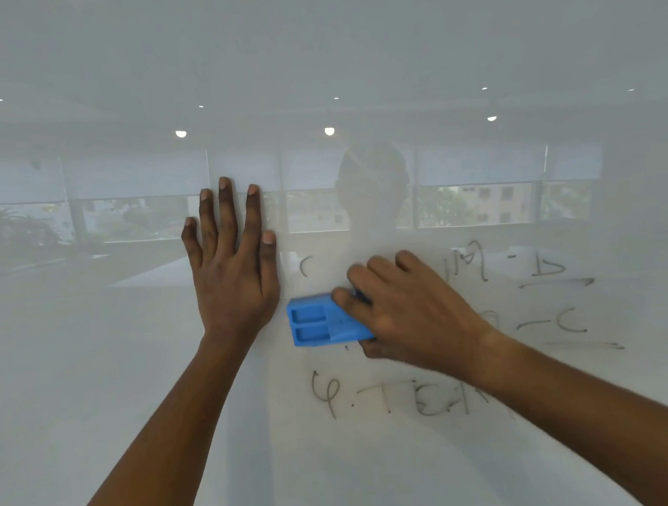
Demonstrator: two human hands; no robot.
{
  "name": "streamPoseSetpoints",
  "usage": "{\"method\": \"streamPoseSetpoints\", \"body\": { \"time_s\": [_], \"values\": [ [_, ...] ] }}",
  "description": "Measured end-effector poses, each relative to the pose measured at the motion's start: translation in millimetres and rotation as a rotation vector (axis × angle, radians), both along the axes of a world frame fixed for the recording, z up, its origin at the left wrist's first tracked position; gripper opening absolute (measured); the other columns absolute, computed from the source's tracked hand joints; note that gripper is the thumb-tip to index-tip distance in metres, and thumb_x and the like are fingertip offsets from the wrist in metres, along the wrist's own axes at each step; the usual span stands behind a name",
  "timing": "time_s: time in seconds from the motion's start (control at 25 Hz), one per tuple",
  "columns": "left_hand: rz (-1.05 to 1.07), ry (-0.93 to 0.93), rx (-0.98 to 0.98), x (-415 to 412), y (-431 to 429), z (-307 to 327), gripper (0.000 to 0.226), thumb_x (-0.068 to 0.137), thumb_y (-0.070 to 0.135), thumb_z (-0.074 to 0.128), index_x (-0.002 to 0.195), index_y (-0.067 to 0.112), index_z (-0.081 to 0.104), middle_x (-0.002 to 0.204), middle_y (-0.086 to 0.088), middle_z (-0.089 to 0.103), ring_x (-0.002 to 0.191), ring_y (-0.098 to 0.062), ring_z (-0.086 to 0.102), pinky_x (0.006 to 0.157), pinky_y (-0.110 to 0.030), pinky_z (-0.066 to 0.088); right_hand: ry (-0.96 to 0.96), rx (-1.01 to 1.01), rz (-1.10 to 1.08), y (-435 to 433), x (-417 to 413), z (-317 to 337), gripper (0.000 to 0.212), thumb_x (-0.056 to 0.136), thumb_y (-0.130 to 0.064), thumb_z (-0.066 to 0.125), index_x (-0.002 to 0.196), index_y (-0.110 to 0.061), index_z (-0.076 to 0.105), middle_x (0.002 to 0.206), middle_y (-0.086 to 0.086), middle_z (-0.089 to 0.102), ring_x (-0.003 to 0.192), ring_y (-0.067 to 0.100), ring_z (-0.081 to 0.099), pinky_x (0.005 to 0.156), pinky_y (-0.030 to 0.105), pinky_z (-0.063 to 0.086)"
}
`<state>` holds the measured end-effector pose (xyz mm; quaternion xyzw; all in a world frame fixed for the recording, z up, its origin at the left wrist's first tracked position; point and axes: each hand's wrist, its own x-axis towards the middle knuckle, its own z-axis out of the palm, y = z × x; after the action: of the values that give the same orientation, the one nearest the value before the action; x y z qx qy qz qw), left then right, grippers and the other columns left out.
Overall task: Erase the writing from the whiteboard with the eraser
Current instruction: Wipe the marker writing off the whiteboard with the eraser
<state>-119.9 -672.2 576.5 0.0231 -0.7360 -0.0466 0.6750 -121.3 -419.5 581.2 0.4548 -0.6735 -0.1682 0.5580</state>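
Observation:
A glossy whiteboard (130, 354) fills the whole view. My right hand (411, 310) grips a blue eraser (322, 321) and presses it flat on the board, just right of centre. Dark handwriting (399, 397) lies in rows around and below the eraser; more letters (546, 269) sit to the right, partly hidden by my right hand and forearm. A lone curved stroke (305, 265) stays above the eraser. My left hand (231, 266) rests flat on the board with fingers spread, just left of the eraser, holding nothing.
The board's surface mirrors a room behind me: ceiling lights (329, 131), windows with blinds (479, 169) and a faint outline of a person (375, 191). The board's left part (73, 400) carries no writing.

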Motion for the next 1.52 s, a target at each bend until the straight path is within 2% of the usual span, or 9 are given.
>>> {"method": "streamPoseSetpoints", "body": {
  "time_s": [0.2, 0.36, 0.48, 0.68, 0.92, 1.04, 1.16, 1.24, 1.52],
  "values": [
    [-0.008, -0.007, 0.001, -1, -1, 0, 0.057, 0.113, 0.036, 0.026, 0.167, 0.02, 0.022, 0.176, -0.008, 0.013, 0.164, -0.029, 0.007, 0.131, -0.054, 0.01, 0.017, -0.323, -0.063, -14, 3, 54, 0.053, 0.076, -0.036, 0.07, 0.12, -0.007, 0.061, 0.101, 0.01, 0.052, 0.085, 0.027, 0.051, 0.068, 0.038, 0.038],
    [0.002, -0.011, -0.001, 0, 0, 1, 0.058, 0.112, 0.038, 0.024, 0.168, 0.019, 0.022, 0.176, -0.008, 0.012, 0.164, -0.029, 0.007, 0.131, -0.054, 0.009, -0.024, 0.009, -0.06, -11, 11, 9, 0.041, 0.081, -0.028, 0.065, 0.116, -0.008, 0.059, 0.1, 0.007, 0.051, 0.082, 0.025, 0.05, 0.069, 0.041, 0.045],
    [0.003, -0.023, 0.003, 0, -1, 1, 0.058, 0.112, 0.038, 0.023, 0.168, 0.021, 0.02, 0.177, -0.007, 0.011, 0.164, -0.028, 0.006, 0.131, -0.054, 0.009, -0.004, 0.075, -0.087, -10, 15, 15, 0.038, 0.081, -0.027, 0.066, 0.114, -0.009, 0.06, 0.1, 0.007, 0.052, 0.081, 0.025, 0.051, 0.066, 0.04, 0.045],
    [-0.003, -0.015, 0.01, -1, -1, 0, 0.057, 0.112, 0.036, 0.026, 0.168, 0.022, 0.021, 0.176, -0.006, 0.011, 0.164, -0.028, 0.006, 0.132, -0.053, 0.009, 0.08, -0.366, -0.181, -13, 17, 103, 0.047, 0.067, -0.036, 0.078, 0.101, -0.007, 0.065, 0.092, 0.009, 0.053, 0.069, 0.026, 0.049, 0.058, 0.034, 0.026],
    [0.007, -0.014, -0.004, 0, -2, 0, 0.058, 0.113, 0.037, 0.025, 0.168, 0.02, 0.022, 0.176, -0.008, 0.012, 0.164, -0.029, 0.007, 0.131, -0.055, 0.011, 0.03, 0.11, -0.121, -21, 28, -6, 0.019, 0.076, -0.018, 0.069, 0.093, -0.012, 0.064, 0.088, 0.005, 0.045, 0.069, 0.022, 0.044, 0.054, 0.036, 0.032],
    [0.002, -0.024, 0.0, 0, -1, 0, 0.058, 0.112, 0.036, 0.027, 0.168, 0.022, 0.018, 0.177, -0.006, 0.01, 0.164, -0.027, 0.005, 0.132, -0.053, 0.007, 0.0, 0.007, -0.114, -15, 17, 15, 0.034, 0.076, -0.025, 0.072, 0.105, -0.009, 0.064, 0.094, 0.007, 0.051, 0.076, 0.025, 0.05, 0.057, 0.036, 0.036],
    [-0.006, -0.016, 0.011, -1, -1, 1, 0.058, 0.112, 0.035, 0.03, 0.168, 0.022, 0.02, 0.177, -0.006, 0.011, 0.164, -0.027, 0.005, 0.132, -0.052, 0.007, 0.03, -0.358, -0.134, -6, 10, 75, 0.054, 0.07, -0.038, 0.081, 0.109, -0.004, 0.064, 0.095, 0.01, 0.053, 0.071, 0.025, 0.049, 0.056, 0.033, 0.029],
    [-0.008, -0.009, 0.016, -1, 0, 0, 0.057, 0.112, 0.034, 0.031, 0.167, 0.022, 0.022, 0.176, -0.007, 0.013, 0.164, -0.028, 0.007, 0.132, -0.052, 0.008, -0.007, -0.486, -0.124, -3, 9, 83, 0.053, 0.072, -0.038, 0.08, 0.108, -0.003, 0.063, 0.093, 0.01, 0.051, 0.069, 0.021, 0.041, 0.056, 0.032, 0.028],
    [-0.003, -0.007, 0.014, 1, 2, 1, 0.057, 0.112, 0.035, 0.03, 0.167, 0.021, 0.023, 0.176, -0.007, 0.013, 0.164, -0.028, 0.007, 0.132, -0.052, 0.008, 0.066, -0.295, -0.064, -2, -3, -17, 0.047, 0.088, -0.034, 0.061, 0.123, -0.002, 0.061, 0.095, 0.008, 0.052, 0.076, 0.024, 0.049, 0.063, 0.038, 0.042]
  ]
}}
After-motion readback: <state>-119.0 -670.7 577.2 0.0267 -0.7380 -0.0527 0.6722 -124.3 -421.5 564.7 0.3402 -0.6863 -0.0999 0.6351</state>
